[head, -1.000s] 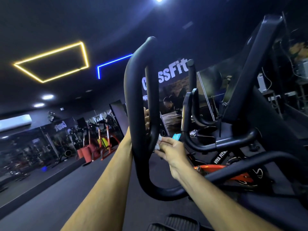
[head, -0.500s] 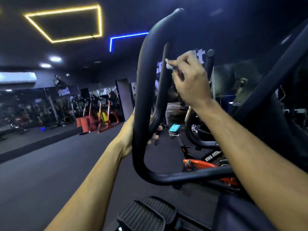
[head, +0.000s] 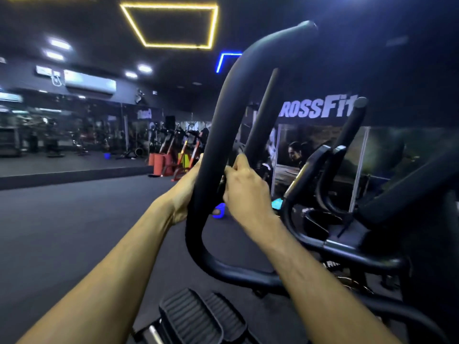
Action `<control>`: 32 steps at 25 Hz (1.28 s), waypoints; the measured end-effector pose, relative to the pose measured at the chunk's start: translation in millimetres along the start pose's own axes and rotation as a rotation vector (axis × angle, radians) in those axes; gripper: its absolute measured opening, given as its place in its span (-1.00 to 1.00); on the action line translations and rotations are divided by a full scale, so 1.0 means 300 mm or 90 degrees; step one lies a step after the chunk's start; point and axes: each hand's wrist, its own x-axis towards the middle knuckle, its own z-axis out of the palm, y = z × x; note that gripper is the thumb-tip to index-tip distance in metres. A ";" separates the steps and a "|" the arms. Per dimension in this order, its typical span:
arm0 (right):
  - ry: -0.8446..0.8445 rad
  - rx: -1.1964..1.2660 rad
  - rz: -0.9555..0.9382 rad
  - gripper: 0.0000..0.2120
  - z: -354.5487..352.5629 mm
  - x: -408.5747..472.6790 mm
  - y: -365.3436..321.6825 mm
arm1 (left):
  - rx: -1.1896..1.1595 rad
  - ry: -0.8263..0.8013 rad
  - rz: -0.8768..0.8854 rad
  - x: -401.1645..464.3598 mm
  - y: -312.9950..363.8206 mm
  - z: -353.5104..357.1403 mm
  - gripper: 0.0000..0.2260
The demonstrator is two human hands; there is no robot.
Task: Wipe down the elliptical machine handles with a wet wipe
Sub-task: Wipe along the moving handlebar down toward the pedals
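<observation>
R hand dropped from top of handle to mid-height, fingers curled at inner bar; wipe hidden, can't tell if held. L hand still grips handle's outer side.

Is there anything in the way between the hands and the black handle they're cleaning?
Nothing visible is in the way. The left hand already grips the outer bar of the black looped handle, and the right hand is curled against its inner bar. The wipe cannot be seen now.
</observation>
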 end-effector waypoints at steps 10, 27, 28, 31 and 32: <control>0.196 0.289 -0.058 -0.88 -0.111 0.077 0.241 | 0.091 0.293 0.141 -0.054 -0.076 0.084 -0.32; -0.090 0.417 -0.081 -0.92 -0.002 -0.126 0.194 | 0.128 0.345 0.159 -0.077 -0.094 0.110 -0.20; -0.026 0.405 -0.105 -0.94 -0.044 -0.076 0.222 | 0.128 0.352 0.160 -0.074 -0.091 0.111 -0.21; 0.263 0.336 -0.168 -0.89 -0.228 0.170 0.278 | 0.128 0.352 0.157 -0.068 -0.088 0.117 -0.20; 0.314 0.275 -0.200 -0.86 -0.291 0.252 0.290 | 0.126 0.352 0.156 -0.068 -0.086 0.116 -0.19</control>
